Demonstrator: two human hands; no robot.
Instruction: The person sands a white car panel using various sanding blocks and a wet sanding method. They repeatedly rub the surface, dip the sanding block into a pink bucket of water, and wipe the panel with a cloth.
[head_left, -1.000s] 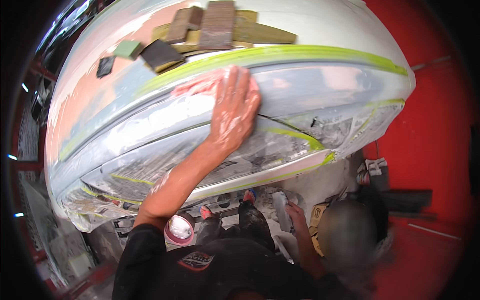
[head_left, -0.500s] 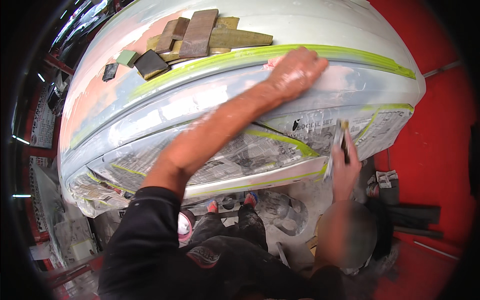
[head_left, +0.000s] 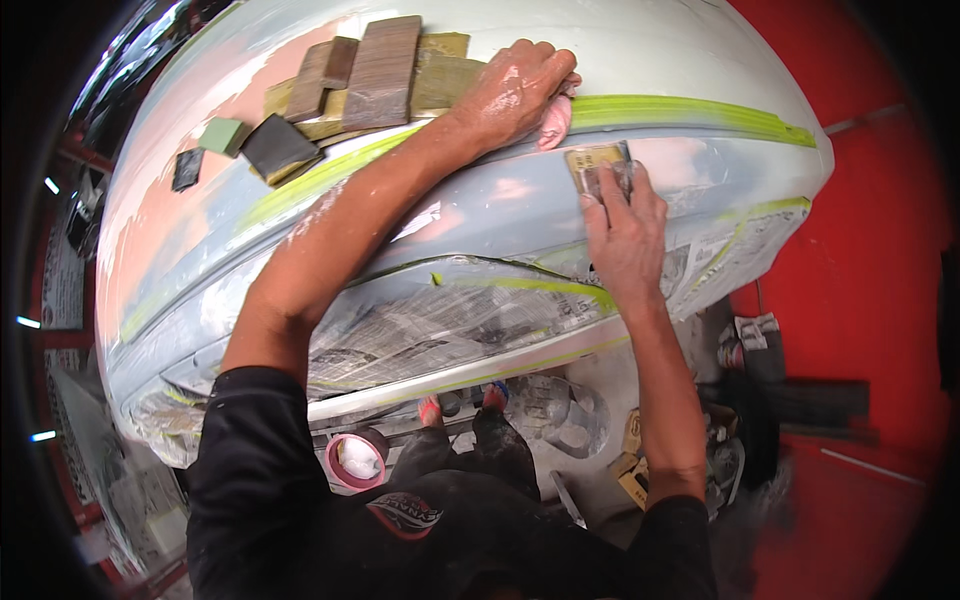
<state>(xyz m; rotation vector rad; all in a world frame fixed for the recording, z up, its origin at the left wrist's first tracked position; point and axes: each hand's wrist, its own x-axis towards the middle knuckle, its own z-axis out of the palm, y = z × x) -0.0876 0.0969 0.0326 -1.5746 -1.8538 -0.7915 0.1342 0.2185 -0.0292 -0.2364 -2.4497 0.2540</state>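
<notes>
My left hand [head_left: 515, 92] is closed around a wet pink cloth [head_left: 555, 123], which hangs from under the fist near the yellow-green tape [head_left: 680, 112]. Below and to its right, my right hand [head_left: 628, 225] presses a piece of sandpaper [head_left: 584, 162] onto the car's body panel [head_left: 480, 205]. The sandpaper has a tan, printed backing and appears to be wrapped round a block, partly covered by my fingers. Grey primer and pinkish filler patches mottle the panel, and its surface looks wet.
On the car top at left lie several sanding blocks [head_left: 383, 72], a green block [head_left: 224, 136] and a black pad [head_left: 280, 150]. Newspaper masking [head_left: 470, 325] covers the lower side. A pink-rimmed bucket [head_left: 355, 462] stands on the floor by my feet.
My right hand has come up from beside the newspaper onto the panel with the sandpaper. My left hand has shifted left and up, and more of the pink cloth shows.
</notes>
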